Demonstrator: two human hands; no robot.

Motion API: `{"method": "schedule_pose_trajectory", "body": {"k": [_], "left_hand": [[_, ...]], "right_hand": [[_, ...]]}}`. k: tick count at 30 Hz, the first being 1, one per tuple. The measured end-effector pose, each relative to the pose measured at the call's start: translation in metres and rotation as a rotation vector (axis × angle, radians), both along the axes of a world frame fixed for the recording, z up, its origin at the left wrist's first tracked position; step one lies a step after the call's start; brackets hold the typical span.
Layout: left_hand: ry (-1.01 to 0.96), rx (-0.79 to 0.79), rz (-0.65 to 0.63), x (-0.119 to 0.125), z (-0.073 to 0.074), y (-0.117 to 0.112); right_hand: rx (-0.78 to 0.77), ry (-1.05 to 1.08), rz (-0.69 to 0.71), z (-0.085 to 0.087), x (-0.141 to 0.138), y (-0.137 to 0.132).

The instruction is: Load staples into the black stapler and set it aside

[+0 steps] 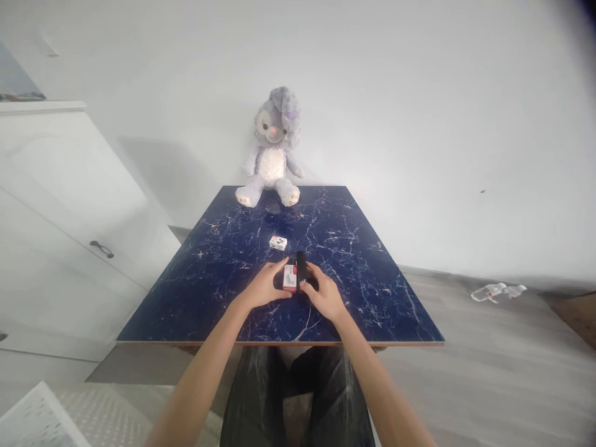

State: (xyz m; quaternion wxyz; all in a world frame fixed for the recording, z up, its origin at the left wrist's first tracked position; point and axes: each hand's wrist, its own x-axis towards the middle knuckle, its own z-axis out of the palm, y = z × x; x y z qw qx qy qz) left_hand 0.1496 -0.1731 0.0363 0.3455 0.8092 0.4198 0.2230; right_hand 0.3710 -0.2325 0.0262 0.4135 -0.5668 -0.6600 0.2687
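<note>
Near the front middle of the table, my left hand (266, 285) has its thumb and index finger around a small red-and-white box (289, 277), with a picture of a grey strip, possibly staples, on top. Tight against the box's right side lies a long black stapler (301, 266), pointing away from me. My right hand (326, 293) grips it from the right, thumb at its near part and fingers at its far side. A little farther back a second small white box (278, 243) with a dark printed picture lies by itself, touched by neither hand.
A dark blue marble-patterned table (363, 273) stands against the white wall. On its back edge sits a grey-purple plush rabbit (272, 164). To the left is a white cabinet (60, 205). A clear plastic thing (493, 292) lies on the floor at right.
</note>
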Motion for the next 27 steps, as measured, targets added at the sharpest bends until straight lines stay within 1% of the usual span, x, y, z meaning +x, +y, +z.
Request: {"method": "schedule_pose_trajectory", "body": {"k": [5,9,14,19,21,27], "left_hand": [[-0.045,0.086,-0.035,0.0,0.002,-0.002],[-0.064,0.066,-0.039,-0.001,-0.001,-0.002],[-0.034,0.077,-0.043,-0.001,-0.005,-0.002],[-0.15,0.11,-0.07,0.003,-0.008,0.001],[-0.172,0.093,-0.076,0.003,-0.009,0.003],[-0.164,-0.042,-0.115,0.0,-0.007,0.004]], "right_hand": [[0.022,0.05,-0.007,-0.006,-0.001,0.002],[0.015,0.071,-0.009,-0.009,0.0,0.001],[0.021,0.085,-0.011,-0.013,0.0,0.002],[0.035,0.087,-0.023,-0.015,0.0,0.005],[0.035,0.084,-0.024,-0.016,0.0,0.006],[0.021,0.102,-0.018,-0.015,0.0,0.005]]}}
